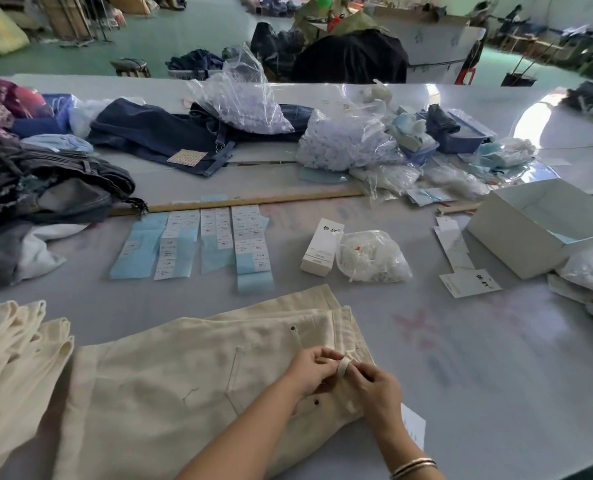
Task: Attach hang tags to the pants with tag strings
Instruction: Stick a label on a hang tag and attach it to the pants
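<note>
Cream pants lie folded on the grey table in front of me, waistband to the right. My left hand pinches a belt loop at the waistband and lifts it. My right hand meets it from the right with curled fingers, pinching at the same loop. Whether a tag string sits between the fingers cannot be told. A white hang tag lies under my right wrist at the pants' edge.
More cream pants are stacked at the left. Sticker sheets, a small white box and a bag of tag strings lie ahead. Loose hang tags and an open white box sit at the right, denim piles at the left and back.
</note>
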`<control>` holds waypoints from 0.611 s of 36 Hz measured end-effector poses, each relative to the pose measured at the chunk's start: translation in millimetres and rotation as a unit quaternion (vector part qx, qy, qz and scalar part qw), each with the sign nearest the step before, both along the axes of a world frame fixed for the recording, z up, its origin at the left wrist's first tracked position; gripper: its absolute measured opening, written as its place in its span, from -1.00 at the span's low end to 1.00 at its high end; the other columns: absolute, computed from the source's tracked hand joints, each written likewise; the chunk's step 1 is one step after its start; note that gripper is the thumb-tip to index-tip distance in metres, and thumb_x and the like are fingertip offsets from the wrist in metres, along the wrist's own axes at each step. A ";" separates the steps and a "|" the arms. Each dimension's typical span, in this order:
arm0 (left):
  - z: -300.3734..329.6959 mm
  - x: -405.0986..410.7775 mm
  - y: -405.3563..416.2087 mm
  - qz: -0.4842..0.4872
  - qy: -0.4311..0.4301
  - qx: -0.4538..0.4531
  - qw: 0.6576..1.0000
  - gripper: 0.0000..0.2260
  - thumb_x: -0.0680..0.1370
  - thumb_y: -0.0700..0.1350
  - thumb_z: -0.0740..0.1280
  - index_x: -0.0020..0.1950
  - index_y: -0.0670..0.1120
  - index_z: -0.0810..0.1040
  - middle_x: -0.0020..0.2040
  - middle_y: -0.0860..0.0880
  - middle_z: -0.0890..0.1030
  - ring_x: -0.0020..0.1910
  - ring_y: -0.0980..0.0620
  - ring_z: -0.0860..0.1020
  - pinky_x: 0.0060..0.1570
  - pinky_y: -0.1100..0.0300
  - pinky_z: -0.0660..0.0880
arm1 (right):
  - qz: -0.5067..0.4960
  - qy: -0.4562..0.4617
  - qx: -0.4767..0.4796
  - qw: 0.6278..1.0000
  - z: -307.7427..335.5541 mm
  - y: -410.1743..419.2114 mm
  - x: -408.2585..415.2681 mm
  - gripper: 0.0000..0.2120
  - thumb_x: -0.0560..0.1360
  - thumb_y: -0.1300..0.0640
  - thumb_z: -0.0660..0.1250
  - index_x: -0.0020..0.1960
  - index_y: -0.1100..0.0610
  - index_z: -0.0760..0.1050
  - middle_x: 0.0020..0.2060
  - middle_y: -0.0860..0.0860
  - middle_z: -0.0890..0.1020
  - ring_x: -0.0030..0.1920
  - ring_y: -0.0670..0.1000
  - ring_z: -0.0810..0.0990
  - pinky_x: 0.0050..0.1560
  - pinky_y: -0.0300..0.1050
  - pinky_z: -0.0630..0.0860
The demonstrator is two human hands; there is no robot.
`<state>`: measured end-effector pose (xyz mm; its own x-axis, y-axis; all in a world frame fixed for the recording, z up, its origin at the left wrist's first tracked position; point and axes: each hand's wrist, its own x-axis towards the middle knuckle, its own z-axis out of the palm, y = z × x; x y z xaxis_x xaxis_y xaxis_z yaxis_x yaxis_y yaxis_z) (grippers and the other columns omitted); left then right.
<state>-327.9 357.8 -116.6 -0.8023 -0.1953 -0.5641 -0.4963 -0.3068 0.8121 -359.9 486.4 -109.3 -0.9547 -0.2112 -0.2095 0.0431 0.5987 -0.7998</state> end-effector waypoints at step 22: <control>14.1 5.0 7.8 0.145 0.030 0.044 0.988 -0.92 0.57 -0.14 0.32 -0.11 -0.10 0.56 -0.15 0.01 0.66 -0.28 0.17 0.54 -0.27 0.34 0.43 | 0.002 -0.086 -0.261 0.962 35.5 16.7 -30.9 -0.82 0.51 0.35 0.31 -0.01 0.10 0.58 -0.20 0.06 0.72 -0.24 -0.07 0.67 -0.19 -0.33 0.56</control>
<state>-322.9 365.6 -102.5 -0.7518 -0.3740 -0.5431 -0.3298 -0.5000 0.8008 -390.8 503.1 -73.7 -0.9145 -0.3341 -0.2282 0.1993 0.1189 -0.9727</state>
